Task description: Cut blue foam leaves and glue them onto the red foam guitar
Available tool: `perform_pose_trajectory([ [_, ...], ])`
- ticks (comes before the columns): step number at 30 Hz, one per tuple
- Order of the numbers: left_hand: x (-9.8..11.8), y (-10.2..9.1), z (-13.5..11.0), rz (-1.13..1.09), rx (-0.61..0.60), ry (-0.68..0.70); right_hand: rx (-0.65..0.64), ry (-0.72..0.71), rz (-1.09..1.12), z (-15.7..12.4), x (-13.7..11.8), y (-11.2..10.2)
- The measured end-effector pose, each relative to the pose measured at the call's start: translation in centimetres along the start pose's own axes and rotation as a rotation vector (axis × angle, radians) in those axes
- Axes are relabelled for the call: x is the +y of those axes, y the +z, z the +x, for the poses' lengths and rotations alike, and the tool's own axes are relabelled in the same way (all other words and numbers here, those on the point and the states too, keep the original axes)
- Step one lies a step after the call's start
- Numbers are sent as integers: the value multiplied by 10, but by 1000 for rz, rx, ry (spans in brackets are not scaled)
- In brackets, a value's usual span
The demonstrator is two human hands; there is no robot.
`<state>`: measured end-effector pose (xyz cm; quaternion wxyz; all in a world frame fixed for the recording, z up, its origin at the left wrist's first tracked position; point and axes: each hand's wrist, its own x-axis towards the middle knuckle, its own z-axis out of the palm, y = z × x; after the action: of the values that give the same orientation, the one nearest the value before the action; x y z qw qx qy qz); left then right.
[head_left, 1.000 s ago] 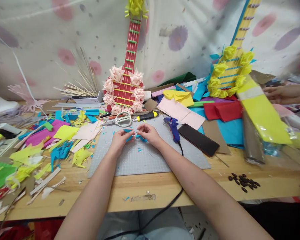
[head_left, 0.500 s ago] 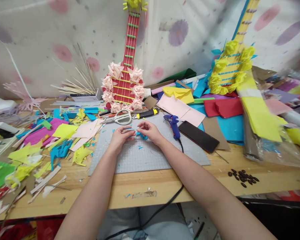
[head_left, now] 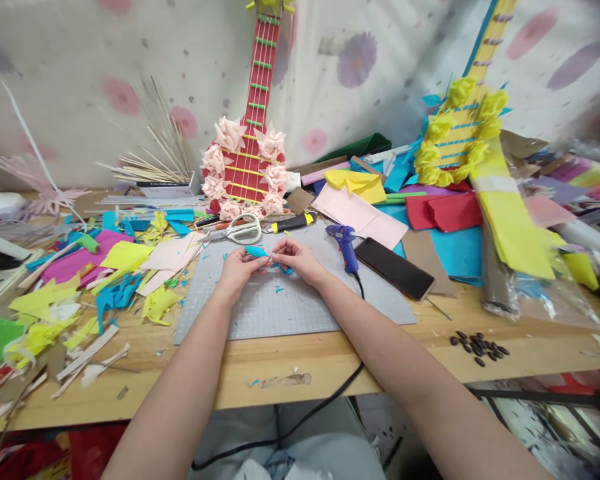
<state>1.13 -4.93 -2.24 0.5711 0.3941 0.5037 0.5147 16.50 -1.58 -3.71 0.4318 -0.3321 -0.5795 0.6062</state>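
Over the grey cutting mat (head_left: 300, 313) my left hand (head_left: 237, 272) is closed in a pinch on a small blue paper leaf (head_left: 256, 251), its pointed shape showing above the fingers. Close beside it, my right hand (head_left: 303, 261) has thumb and fingers pressed together near the leaf's right end; what they hold is too small to make out. A bit of blue paper (head_left: 284, 269) shows under the right fingers. Tiny blue scraps lie on the mat. Beyond the hands are scissors (head_left: 245, 229) and a yellow-black utility knife (head_left: 294, 223).
A blue glue gun (head_left: 347, 247) and a dark phone (head_left: 395, 268) lie to the right. Paper scraps (head_left: 125, 257) cover the left side. A red paper guitar (head_left: 245, 170) and a yellow one (head_left: 455, 140) stand behind. Dark seeds (head_left: 480, 348) lie at the right front.
The blue leaf has turned in my left fingers, so its broad face shows now rather than its thin edge. Both hands stay close together, and the view has shifted slightly.
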Motion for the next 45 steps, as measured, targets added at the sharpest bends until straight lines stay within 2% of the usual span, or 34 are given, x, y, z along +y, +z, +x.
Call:
perform_pose_trajectory([
  [6,3,2,-4,42,-5,8,19,-1,-15,0,0,-1],
  [16,-7,5,1,26,87,48,9,3,-62,1,3,1],
  [20,-6,5,2,15,151,87,81,20,-125,3,-2,-1],
  [24,-3,2,3,-20,243,135,202,-2,-379,-5,-37,-25],
  [26,-3,1,4,-32,279,152,73,27,-515,-20,-67,-47],
  [28,-3,0,6,-30,308,164,-126,96,-549,-41,-99,-70],
  [29,-3,1,6,-26,319,168,-184,134,-548,-54,-113,-81],
  [31,-3,1,6,-24,341,168,-154,174,-565,-76,-134,-101],
  [33,-3,2,6,-24,352,165,-99,183,-607,-92,-143,-116],
  [36,-1,3,6,-24,361,170,129,187,-821,-97,-134,-130],
  [38,-1,2,6,-21,374,178,332,226,-1029,-90,-119,-136],
  [39,-1,2,6,-17,382,181,389,275,-1134,-86,-111,-138],
  [40,-1,2,6,-12,388,184,404,339,-1218,-81,-103,-139],
  [42,-1,2,6,2,389,190,350,383,-1258,-73,-88,-139],
  [45,-3,3,6,27,380,194,344,340,-1231,-63,-70,-127],
])
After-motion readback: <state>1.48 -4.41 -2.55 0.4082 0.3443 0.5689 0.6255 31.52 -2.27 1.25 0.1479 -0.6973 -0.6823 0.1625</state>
